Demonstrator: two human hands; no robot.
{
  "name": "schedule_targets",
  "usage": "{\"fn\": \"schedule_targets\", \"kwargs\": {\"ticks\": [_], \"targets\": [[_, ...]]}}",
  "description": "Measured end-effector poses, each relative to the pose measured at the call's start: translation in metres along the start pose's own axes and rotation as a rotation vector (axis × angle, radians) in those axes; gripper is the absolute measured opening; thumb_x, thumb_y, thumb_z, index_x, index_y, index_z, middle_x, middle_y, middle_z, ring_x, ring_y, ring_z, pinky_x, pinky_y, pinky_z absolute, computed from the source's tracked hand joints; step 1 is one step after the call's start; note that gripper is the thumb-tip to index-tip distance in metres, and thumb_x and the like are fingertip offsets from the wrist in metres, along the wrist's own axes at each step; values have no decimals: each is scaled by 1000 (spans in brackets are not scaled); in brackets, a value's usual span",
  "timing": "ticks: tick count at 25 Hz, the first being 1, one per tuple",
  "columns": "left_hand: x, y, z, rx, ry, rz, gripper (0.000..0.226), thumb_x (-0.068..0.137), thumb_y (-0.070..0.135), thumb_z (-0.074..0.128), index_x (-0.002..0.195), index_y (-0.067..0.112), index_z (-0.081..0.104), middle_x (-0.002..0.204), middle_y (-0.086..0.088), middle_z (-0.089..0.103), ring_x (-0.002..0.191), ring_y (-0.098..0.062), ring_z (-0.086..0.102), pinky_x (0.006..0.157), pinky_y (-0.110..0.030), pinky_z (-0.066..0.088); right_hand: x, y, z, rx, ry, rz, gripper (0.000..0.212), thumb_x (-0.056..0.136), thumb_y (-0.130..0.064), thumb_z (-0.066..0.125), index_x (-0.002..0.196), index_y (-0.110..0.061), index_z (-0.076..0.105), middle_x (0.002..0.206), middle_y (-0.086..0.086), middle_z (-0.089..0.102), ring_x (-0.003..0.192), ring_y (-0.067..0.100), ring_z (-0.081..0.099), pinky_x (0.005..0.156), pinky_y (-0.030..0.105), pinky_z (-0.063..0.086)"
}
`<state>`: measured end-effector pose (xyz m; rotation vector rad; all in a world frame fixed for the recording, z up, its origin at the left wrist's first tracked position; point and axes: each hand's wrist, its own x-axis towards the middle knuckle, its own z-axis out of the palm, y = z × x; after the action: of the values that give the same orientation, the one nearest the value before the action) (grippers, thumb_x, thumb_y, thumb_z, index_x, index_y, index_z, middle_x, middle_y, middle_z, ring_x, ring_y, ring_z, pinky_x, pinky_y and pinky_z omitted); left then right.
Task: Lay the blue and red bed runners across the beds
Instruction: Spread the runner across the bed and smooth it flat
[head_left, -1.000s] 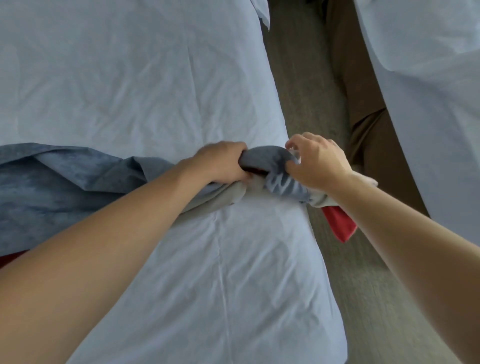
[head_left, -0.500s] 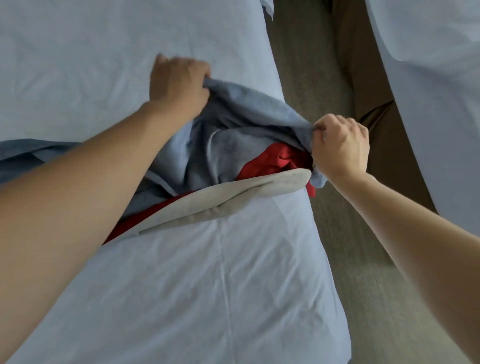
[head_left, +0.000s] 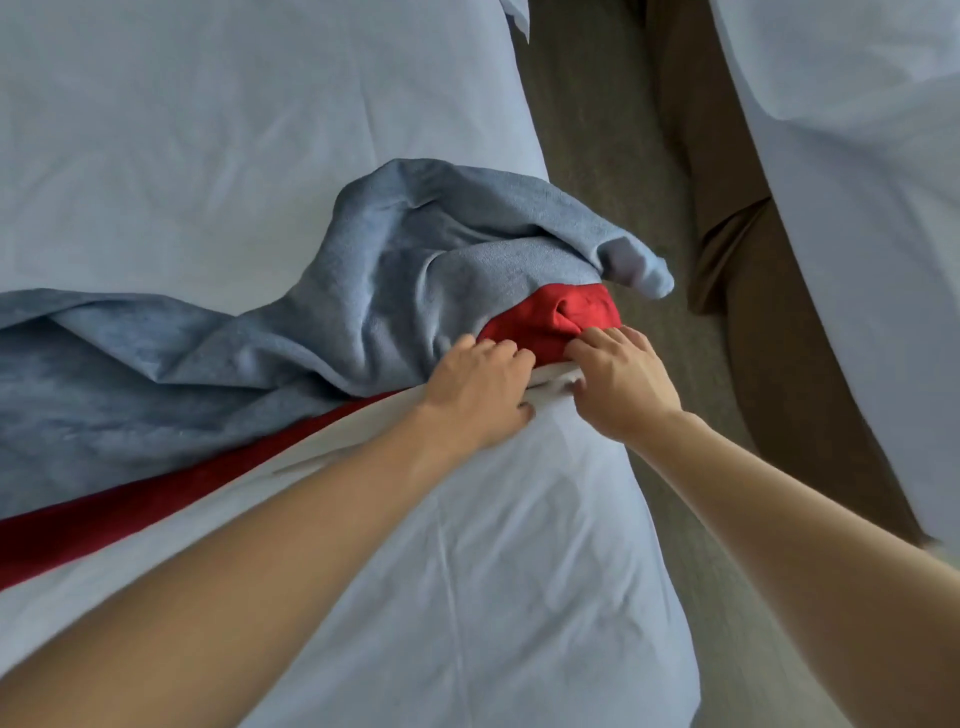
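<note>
The near bed with pale blue, lightly creased sheeting (head_left: 218, 130) carries two runners; the soft, woven blue fabric bed runner (head_left: 291, 332) lies rumpled across its width, bunched into a raised fold near the right edge, one corner (head_left: 641, 270) overhanging the edge above the floor; the bright red fabric bed runner (head_left: 550, 322) lies beneath it, showing as a bunched lump at the right edge and a narrow band (head_left: 104, 519) along the near side; a pale off-white lining edge (head_left: 332, 441) borders the red. The left hand (head_left: 480, 395) lies knuckles up with fingers curled onto the red fabric; the right hand (head_left: 623, 384) does likewise just beside it; whether either pinches the cloth cannot be told. A second pale-sheeted bed (head_left: 852, 208) stands to the right across a grey-brown carpeted floor (head_left: 587, 104).
</note>
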<state>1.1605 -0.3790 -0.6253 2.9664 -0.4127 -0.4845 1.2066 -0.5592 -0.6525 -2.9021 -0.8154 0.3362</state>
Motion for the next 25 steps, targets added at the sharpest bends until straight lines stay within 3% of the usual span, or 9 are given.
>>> {"fn": "schedule_targets", "kwargs": {"ticks": [3, 5, 7, 11, 14, 19, 25], "targets": [[-14, 16, 14, -44, 93, 84, 17, 71, 16, 69, 83, 19, 56, 78, -2, 61, 74, -28, 61, 67, -36, 41, -20, 5, -5, 9, -69, 34, 14, 62, -12, 69, 73, -17, 62, 66, 1, 61, 68, 32, 59, 85, 41, 44], [-32, 28, 28, -61, 99, 151, 19, 67, 13, 68, 80, 21, 56, 74, -1, 58, 70, -25, 58, 64, -35, 41, -37, -1, -11, -2, -187, -13, 13, 59, -15, 67, 66, -19, 56, 59, 3, 61, 64, 34, 61, 79, 38, 43], [-54, 38, 37, -59, 110, 195, 17, 70, 21, 68, 83, 21, 57, 79, 0, 58, 75, -24, 57, 67, -36, 41, -54, -12, -15, -52, -319, -47, 14, 64, -23, 63, 66, -24, 50, 66, -1, 62, 72, 31, 63, 82, 37, 42], [-67, 15, 23, -129, 285, 111, 39, 83, 56, 53, 88, 19, 62, 84, 0, 58, 79, -22, 55, 70, -36, 43, -51, -43, -32, -32, -143, -109, 28, 62, -30, 62, 88, -21, 59, 86, -4, 57, 82, 24, 58, 84, 38, 44], [-84, -32, 15, -126, 334, 54, 46, 85, 62, 54, 92, 18, 63, 86, -1, 59, 81, -22, 56, 71, -37, 44, -35, -97, -39, -3, -36, -192, 30, 64, -25, 61, 93, -19, 59, 90, -2, 56, 84, 25, 56, 81, 38, 44], [-146, -145, 16, -126, 337, -68, 29, 80, 40, 65, 97, 16, 63, 95, -4, 60, 91, -26, 58, 79, -40, 46, 0, -191, -19, -3, 148, -163, 34, 73, -17, 64, 106, -12, 66, 99, 7, 63, 91, 32, 59, 83, 45, 47], [-208, -327, 12, -14, 409, -278, 36, 86, 19, 61, 120, 9, 61, 116, -10, 61, 105, -32, 56, 86, -45, 44, 102, -303, -9, -66, 262, -207, 34, 83, -8, 61, 115, -12, 67, 106, 9, 68, 95, 35, 61, 86, 47, 45]]}}
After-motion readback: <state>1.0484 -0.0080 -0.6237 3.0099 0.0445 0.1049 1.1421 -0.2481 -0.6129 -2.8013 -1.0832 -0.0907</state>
